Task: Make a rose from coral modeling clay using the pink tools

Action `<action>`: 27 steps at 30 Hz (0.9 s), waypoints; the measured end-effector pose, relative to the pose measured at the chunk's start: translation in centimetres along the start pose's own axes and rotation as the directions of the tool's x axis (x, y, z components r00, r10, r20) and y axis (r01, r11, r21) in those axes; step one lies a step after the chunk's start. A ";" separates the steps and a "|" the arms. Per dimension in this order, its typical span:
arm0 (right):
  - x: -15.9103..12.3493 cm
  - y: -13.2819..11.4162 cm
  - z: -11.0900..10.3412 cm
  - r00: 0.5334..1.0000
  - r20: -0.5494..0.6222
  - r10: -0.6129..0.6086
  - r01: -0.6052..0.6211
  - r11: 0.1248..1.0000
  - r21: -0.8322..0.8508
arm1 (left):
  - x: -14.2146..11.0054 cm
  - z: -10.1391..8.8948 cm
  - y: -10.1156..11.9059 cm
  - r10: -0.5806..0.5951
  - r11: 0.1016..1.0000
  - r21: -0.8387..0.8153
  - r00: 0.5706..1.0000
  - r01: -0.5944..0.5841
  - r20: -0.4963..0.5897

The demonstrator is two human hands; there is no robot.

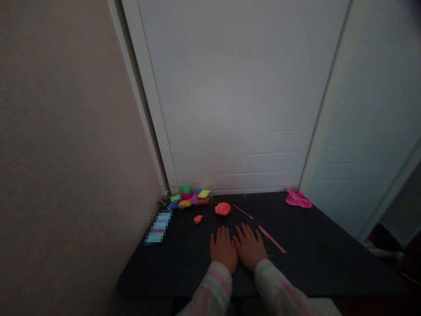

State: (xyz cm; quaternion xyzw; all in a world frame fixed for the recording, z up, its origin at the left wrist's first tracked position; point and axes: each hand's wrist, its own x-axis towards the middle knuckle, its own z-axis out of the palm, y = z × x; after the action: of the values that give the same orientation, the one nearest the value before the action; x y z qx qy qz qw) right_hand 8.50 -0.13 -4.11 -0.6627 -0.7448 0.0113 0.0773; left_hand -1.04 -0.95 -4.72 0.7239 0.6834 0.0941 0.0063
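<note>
My left hand (222, 249) and my right hand (249, 246) lie flat, palms down, side by side on the black table (315, 250), fingers stretched out and thumbs nearly touching. Neither holds anything. Just beyond the fingertips sits a flattened orange-red clay lump (222, 209), with a smaller orange clay bit (198, 219) to its left. A long pink stick (272, 239) lies diagonally right of my right hand, and a thinner pink stick (243, 212) lies farther back.
Several small packets of coloured clay (190, 197) are piled in the back left corner. A crumpled pink wrapper (298, 199) rests at the back right. A blurred-out item (159, 226) lies at the left edge. Walls close in behind and left.
</note>
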 end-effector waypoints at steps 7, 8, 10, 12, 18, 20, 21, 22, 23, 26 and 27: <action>3.1 0.3 0.3 0.999 0.032 0.006 -0.005 1.000 -0.021 | 3.0 0.3 -0.3 -0.009 1.000 0.018 1.000 0.008 0.028; 3.2 0.3 0.2 0.999 0.034 0.015 -0.014 1.000 -0.022 | 3.0 0.2 -0.2 -0.013 1.000 0.026 1.000 0.012 0.019; 3.0 0.2 -0.1 0.999 0.027 0.018 -0.018 1.000 -0.019 | 2.8 -0.3 -0.1 0.001 0.999 0.038 1.000 -0.001 0.005; 2.4 0.1 -0.4 0.999 0.045 0.021 -0.021 1.000 -0.020 | 2.3 -0.8 0.1 0.006 0.999 0.046 1.000 -0.006 0.009; -1.1 0.2 -0.4 0.999 0.027 0.029 -0.029 0.999 0.014 | -0.9 -0.9 0.3 0.039 0.997 0.064 0.999 -0.041 0.036; -2.3 0.1 -0.3 1.000 -0.006 0.022 -0.021 0.999 0.024 | -2.2 -0.8 0.2 0.061 0.996 0.066 0.998 -0.060 -0.010; -2.8 0.0 -0.3 1.000 -0.015 0.020 -0.019 0.999 0.029 | -2.7 -0.8 0.2 0.068 0.996 0.066 0.997 -0.067 -0.022; -3.1 0.0 -0.2 1.000 -0.018 0.020 -0.020 0.999 0.034 | -3.0 -0.8 0.1 0.069 0.996 0.066 0.997 -0.067 -0.024; -3.2 0.0 -0.2 1.000 -0.017 0.020 -0.020 0.999 0.039 | -3.1 -0.8 0.1 0.068 0.996 0.067 0.997 -0.067 -0.020; -2.6 -0.1 -0.4 1.000 0.008 0.028 -0.029 0.999 0.043 | -2.3 -1.0 0.1 0.062 0.995 0.073 0.998 -0.062 0.002; -2.1 -0.1 -0.5 0.999 0.022 0.036 -0.036 0.998 0.043 | -1.7 -1.1 0.1 0.058 0.995 0.076 0.998 -0.059 0.009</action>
State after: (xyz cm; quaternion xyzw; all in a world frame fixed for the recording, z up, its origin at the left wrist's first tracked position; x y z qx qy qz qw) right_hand 8.70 -2.21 -3.82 -0.6740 -0.7331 0.0360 0.0833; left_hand -1.15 -2.79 -3.88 0.7437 0.6649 0.0657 -0.0217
